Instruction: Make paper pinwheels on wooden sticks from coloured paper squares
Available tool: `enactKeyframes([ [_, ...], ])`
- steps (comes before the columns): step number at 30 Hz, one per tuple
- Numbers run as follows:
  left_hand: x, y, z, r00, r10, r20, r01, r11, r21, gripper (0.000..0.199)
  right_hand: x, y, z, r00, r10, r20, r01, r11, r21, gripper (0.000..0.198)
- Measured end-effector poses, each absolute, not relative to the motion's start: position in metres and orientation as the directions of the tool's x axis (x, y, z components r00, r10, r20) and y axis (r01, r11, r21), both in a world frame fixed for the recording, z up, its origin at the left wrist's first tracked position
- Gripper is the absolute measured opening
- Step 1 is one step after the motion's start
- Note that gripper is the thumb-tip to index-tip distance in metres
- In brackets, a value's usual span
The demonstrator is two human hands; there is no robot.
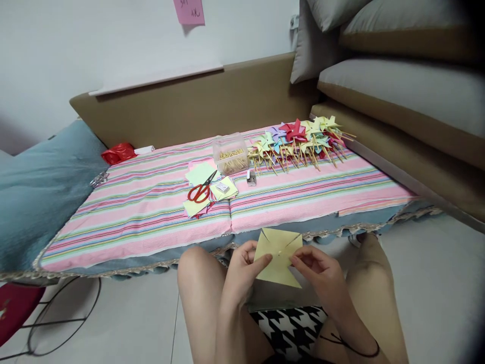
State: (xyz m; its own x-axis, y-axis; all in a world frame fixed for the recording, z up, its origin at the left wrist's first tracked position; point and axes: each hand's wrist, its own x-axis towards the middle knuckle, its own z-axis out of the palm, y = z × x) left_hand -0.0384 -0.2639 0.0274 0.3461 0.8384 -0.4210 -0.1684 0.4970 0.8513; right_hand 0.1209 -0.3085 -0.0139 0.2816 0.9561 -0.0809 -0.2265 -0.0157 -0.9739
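While left fingers point(263, 262) and right fingers point(301, 264) pinch its sides, yellow paper point(279, 265) lies between them.

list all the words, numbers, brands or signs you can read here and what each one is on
"501" (or similar) and "1x": handwritten on the pink note on the wall, upper line cut off, reading uncertain
Small box by the scissors: print too small to read
Red seat at far left: pale mark, cut off and unreadable
Yellow paper square in the hands: no text visible
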Motion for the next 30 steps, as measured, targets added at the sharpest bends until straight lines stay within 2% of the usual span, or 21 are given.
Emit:
enactKeyframes([
  [3, -0.038, -0.263, 0.027, 0.35, 0.821, -0.45, -0.155, 0.525, 0.837, 0.03, 0.119, -0.307, -0.016, 0.287, 0.945, -0.154, -0.326, -0.055, -0.944, 0.019],
  [6, -0.037, -0.262, 0.027, 0.353, 0.817, -0.455, -0.16, 0.532, 0.831, 0.033, 0.118, -0.305, -0.016, 0.288, 0.941, -0.178, -0.35, -0.07, -0.934, 0.022],
  [21, -0.033, -0.259, 0.022, 0.324, 0.857, -0.4, -0.132, 0.46, 0.878, 0.033, 0.119, -0.297, -0.008, 0.221, 0.966, -0.131, -0.171, -0.094, -0.981, 0.028],
  [30, -0.032, -0.26, 0.019, 0.33, 0.874, -0.356, -0.103, 0.408, 0.907, 0.032, 0.118, -0.297, -0.009, 0.233, 0.965, -0.121, -0.15, -0.087, -0.985, 0.03],
])
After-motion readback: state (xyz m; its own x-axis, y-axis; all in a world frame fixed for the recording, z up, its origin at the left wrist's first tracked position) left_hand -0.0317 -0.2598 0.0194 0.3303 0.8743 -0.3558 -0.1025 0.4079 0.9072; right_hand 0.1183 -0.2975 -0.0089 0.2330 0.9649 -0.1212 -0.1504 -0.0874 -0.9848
